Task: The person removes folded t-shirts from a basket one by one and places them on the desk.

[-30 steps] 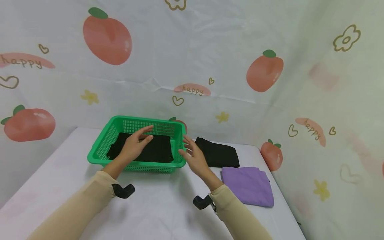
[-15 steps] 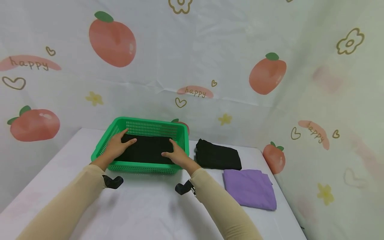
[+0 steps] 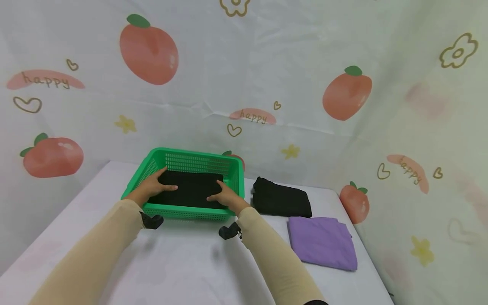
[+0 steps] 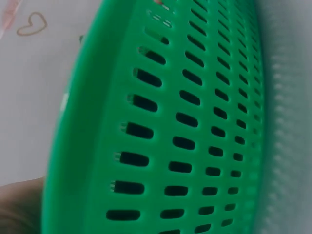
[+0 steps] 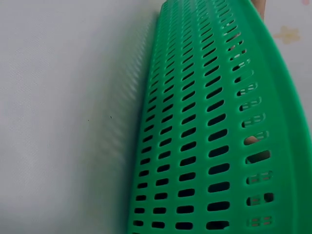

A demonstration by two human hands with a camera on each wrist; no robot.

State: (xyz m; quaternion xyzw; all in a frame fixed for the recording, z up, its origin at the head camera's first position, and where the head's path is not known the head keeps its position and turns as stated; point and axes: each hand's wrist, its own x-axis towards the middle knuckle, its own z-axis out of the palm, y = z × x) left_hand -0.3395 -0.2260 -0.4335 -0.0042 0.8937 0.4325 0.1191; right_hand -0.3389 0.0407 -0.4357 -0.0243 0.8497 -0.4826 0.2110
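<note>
A folded black cloth (image 3: pixel 194 189) lies inside the green plastic basket (image 3: pixel 192 210) in the head view. My left hand (image 3: pixel 150 186) reaches over the front left of the rim and touches the cloth's left end. My right hand (image 3: pixel 228 198) touches its right end from the other side. Both thumbs lie over the cloth, pointing inward, with the index fingers stretched away from them; the other fingers are hidden. Perforated basket wall (image 4: pixel 204 131) fills the left wrist view, with a sliver of hand (image 4: pixel 22 204) beyond the rim. The right wrist view likewise shows mostly basket wall (image 5: pixel 200 131).
To the right of the basket, another folded black cloth (image 3: pixel 282 198) rests on the white-covered table (image 3: pixel 187 262). A folded purple cloth (image 3: pixel 322 242) lies in front of it, near the right table edge. A printed white curtain (image 3: pixel 289 51) hangs behind.
Both hands have come down from above the basket onto the two ends of the black cloth inside. Over the last half second they have barely moved; the head view has shifted slightly.
</note>
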